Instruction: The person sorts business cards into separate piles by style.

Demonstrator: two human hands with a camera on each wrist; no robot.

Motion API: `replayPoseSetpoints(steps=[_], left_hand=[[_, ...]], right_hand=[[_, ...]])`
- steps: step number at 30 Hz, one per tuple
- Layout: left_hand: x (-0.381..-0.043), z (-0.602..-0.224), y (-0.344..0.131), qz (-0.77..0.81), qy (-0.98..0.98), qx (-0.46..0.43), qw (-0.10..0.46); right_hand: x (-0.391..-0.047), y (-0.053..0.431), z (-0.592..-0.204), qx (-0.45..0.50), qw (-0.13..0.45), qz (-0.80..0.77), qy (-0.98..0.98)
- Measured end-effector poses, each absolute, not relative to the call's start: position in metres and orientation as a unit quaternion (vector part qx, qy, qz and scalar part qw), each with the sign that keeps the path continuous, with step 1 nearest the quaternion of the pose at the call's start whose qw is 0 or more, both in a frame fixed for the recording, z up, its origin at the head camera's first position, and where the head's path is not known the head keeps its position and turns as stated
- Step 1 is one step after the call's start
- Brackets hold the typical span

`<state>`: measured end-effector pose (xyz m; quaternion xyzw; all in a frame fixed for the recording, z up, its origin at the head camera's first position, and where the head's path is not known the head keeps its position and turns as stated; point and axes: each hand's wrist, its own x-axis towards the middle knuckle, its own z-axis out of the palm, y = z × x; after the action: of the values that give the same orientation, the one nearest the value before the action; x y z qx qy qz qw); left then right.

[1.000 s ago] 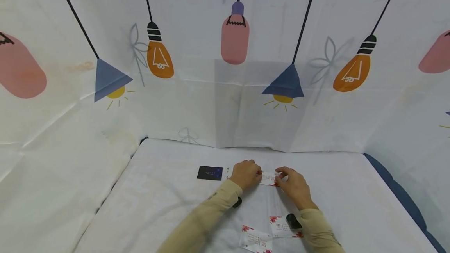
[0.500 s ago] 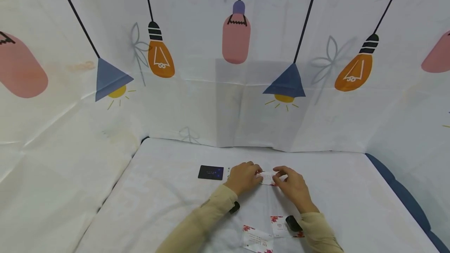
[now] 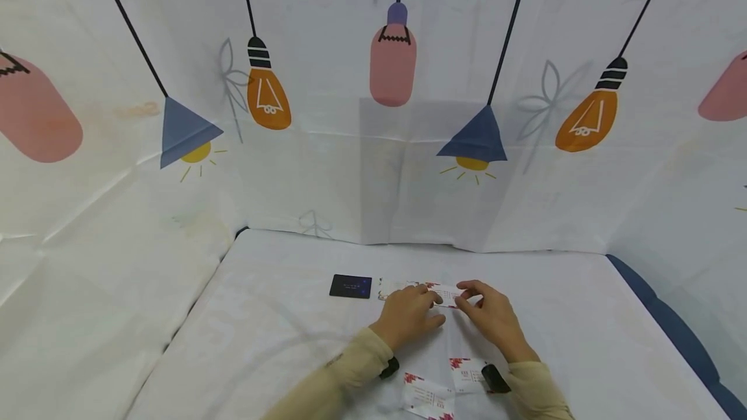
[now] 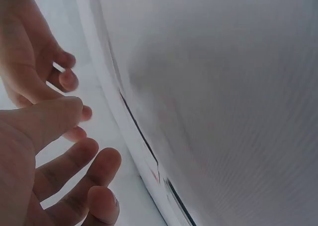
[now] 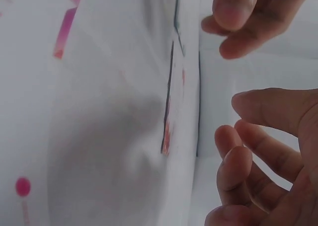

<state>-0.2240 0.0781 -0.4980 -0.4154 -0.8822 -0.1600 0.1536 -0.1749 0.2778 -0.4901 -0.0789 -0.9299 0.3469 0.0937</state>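
A white card with red floral corners (image 3: 447, 295) lies at the back of the white table, at the end of a row. To its left lies another pale card (image 3: 389, 288), partly covered by my left hand (image 3: 406, 316). That hand hovers with fingers spread over the row's near edge. My right hand (image 3: 489, 316) is at the red-cornered card's right end, thumb and fingers loosely bent. In the right wrist view, the right fingers (image 5: 236, 169) hold nothing, and the card (image 5: 168, 121) shows nearly edge-on. The left thumb and fingers (image 4: 104, 166) are likewise apart with nothing between them.
A black card (image 3: 350, 286) lies at the row's left end. Nearer the front are two more red-cornered white cards, one at the left (image 3: 428, 397) and one (image 3: 465, 374) beside the right wrist's black camera (image 3: 495, 378). A lamp-patterned white sheet (image 3: 315, 180) hangs behind the table.
My left hand has drawn back toward the front and its fingers have spread, uncovering more of the card row. The right hand stays at the card's right end, barely shifted.
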Motion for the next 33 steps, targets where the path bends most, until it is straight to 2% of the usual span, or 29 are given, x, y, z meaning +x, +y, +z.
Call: replayPoseSetpoints(steps=[5,12,15,24,33], left_hand=[[-0.203,-0.502,0.076,-0.125,-0.882,-0.430,0.146],[-0.175,-0.507,0.079,-0.096,-0.885,-0.452,0.060],[-0.167,-0.506,0.081,-0.089,-0.882,-0.460,0.039],[-0.153,-0.507,0.088,-0.052,-0.865,-0.493,0.075],[-0.150,-0.497,0.088,-0.062,-0.868,-0.490,0.054]], right_hand=[[-0.171,0.282,-0.492,-0.083,0.086,0.342,-0.932],[-0.163,0.287,-0.496,-0.084,0.065,0.348,-0.931],[-0.161,0.288,-0.496,-0.083,0.063,0.353,-0.930],[-0.158,0.292,-0.498,-0.093,0.057,0.349,-0.931],[-0.150,0.303,-0.504,-0.084,0.051,0.336,-0.937]])
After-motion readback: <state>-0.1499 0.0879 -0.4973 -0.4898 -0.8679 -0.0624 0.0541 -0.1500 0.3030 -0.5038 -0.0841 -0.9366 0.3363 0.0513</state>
